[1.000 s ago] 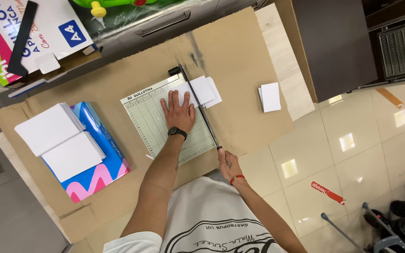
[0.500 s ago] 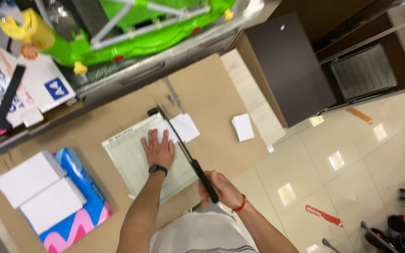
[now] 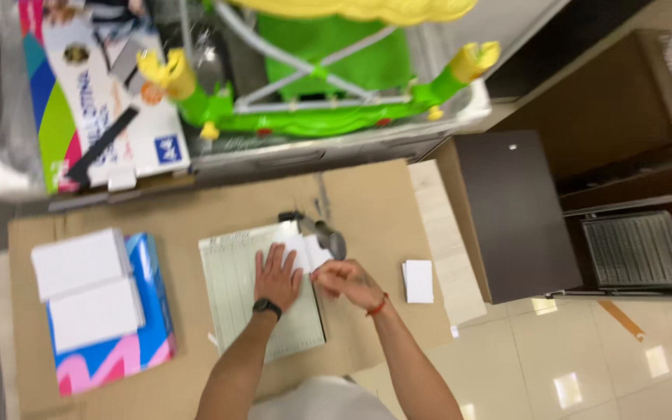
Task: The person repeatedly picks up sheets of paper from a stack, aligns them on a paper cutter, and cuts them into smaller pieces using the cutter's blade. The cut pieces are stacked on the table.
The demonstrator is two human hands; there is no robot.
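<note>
A pale green paper cutter board (image 3: 231, 299) lies on a brown cardboard sheet (image 3: 367, 194). My left hand (image 3: 276, 276), with a black watch on the wrist, lies flat with spread fingers on the board, over a white sheet (image 3: 309, 250). The cutter's black lever arm (image 3: 328, 236) is raised at the board's right edge. My right hand (image 3: 348, 281), with a red band on the wrist, is just below the lever. Its curled fingers touch the right edge of the white sheet. Whether it grips the sheet is unclear.
A small stack of white cards (image 3: 418, 280) lies right of the cutter. Two white paper stacks (image 3: 79, 264) rest on a blue and pink package (image 3: 145, 342) at left. Behind stand a green and yellow toy (image 3: 336, 85) and a colourful box (image 3: 95, 117). A dark cabinet (image 3: 511, 210) stands to the right.
My right hand has left the lever's handle and moved up to the white sheet's edge. The lever now stands raised. The view has tilted upward.
</note>
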